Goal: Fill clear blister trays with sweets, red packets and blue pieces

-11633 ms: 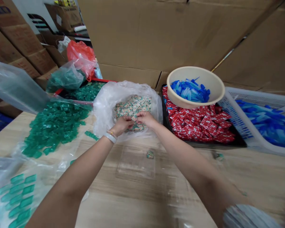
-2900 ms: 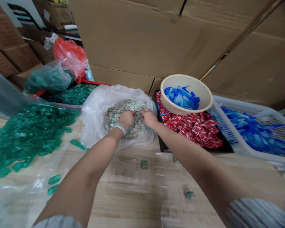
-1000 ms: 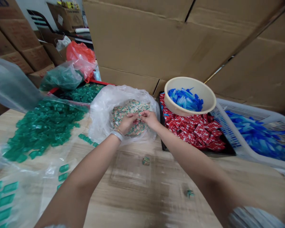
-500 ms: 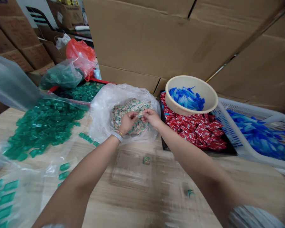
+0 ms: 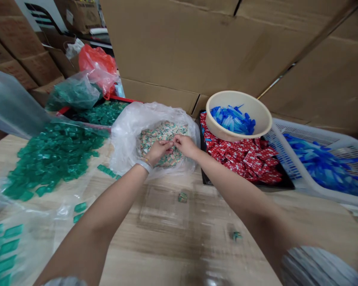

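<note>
A white plastic bag [image 5: 123, 131] stands open at the centre, holding many small patterned pieces [image 5: 155, 135] in green, cream and orange. Over these pieces my left hand [image 5: 159, 152] has its fingertips pinched together. Just to its right, my right hand [image 5: 184, 145] is closed too, its fingertips meeting those of my left. Whatever sits between the fingers is too small to make out. Nearer on the table lie a small patterned bundle [image 5: 183, 197] and another one [image 5: 236, 236] by my right forearm.
Green packets [image 5: 59, 155] are heaped at the left. A cream bowl [image 5: 268, 119] of blue items rests on red packets [image 5: 244, 163] in a black tray. At the right stands a white basket [image 5: 304, 171] with blue items. Cardboard [image 5: 173, 47] rises behind.
My right hand has moved slightly left, bringing its fingertips against those of my left hand. The whole view has shifted a little.
</note>
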{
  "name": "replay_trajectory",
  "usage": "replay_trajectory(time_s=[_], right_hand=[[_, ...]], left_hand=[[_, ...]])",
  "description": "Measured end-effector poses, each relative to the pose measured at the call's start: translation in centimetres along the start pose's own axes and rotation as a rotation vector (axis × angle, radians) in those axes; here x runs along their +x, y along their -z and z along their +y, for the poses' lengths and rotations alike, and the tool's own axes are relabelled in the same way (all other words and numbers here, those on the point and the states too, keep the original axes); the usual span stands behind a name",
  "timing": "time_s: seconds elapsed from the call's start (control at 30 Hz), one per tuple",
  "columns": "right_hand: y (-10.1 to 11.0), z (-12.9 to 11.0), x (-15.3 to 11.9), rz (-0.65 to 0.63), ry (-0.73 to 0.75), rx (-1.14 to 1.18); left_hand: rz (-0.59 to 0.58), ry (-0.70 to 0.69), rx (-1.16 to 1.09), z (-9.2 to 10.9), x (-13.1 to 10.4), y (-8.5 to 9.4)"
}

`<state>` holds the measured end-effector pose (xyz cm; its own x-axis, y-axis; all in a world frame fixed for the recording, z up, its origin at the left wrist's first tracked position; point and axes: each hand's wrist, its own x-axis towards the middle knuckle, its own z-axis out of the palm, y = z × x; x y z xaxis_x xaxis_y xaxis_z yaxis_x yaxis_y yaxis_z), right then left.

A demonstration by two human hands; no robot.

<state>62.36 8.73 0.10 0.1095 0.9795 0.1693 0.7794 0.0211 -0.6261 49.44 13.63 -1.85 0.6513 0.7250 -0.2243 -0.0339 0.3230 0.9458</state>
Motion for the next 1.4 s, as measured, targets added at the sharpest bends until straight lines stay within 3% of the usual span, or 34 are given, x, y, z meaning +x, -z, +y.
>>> replay_trajectory(time_s=[0.07,0.2,0.37,0.53,0.63,0.8,0.9,1.07,1.2,1.3,1.4], right_hand=[[0.0,0.6,0.2,0.017,-0.053,0.037],[0.4,2.0,-0.1,0.026,-0.232,-0.007],[0.0,2.1,-1.5,-0.16,-0.122,-0.393],[0.7,2.3,-1.2,-0.142,-0.124,-0.403],[1.8,2.5,-0.9,-0.058,-0.195,-0.178],[2.2,1.1,-1.2,-0.044,-0.559,0.714],[1.3,0.0,-1.6,-0.018,-0.655,0.902],[0.3,-0.5,-1.4,0.065,-0.708,0.811],[1.0,0.3,-0.7,0.06,-0.66,0.629],[1.8,1.4,-0.3,0.033,-0.453,0.257],[2.1,2.1,-0.5,-0.123,-0.124,-0.12]], left_hand=[[0.017,-0.045,0.061,-0.2,0.5,0.2],[0.243,-0.121,0.288,-0.9,1.4,1.2],[0.294,-0.138,0.405,-1.6,1.5,1.6],[0.345,-0.119,0.368,-1.8,1.3,0.3],[0.347,-0.114,0.331,-1.7,1.4,-0.5],[0.291,-0.1,0.216,-1.3,1.4,-1.8],[0.216,-0.069,0.035,-1.3,1.1,-2.4],[0.17,-0.032,-0.086,-1.3,0.8,-2.6],[0.176,-0.122,0.036,-1.0,1.3,-1.9],[0.253,-0.176,0.224,-0.8,1.6,-0.7],[0.239,-0.207,0.307,-0.9,1.3,0.3]])
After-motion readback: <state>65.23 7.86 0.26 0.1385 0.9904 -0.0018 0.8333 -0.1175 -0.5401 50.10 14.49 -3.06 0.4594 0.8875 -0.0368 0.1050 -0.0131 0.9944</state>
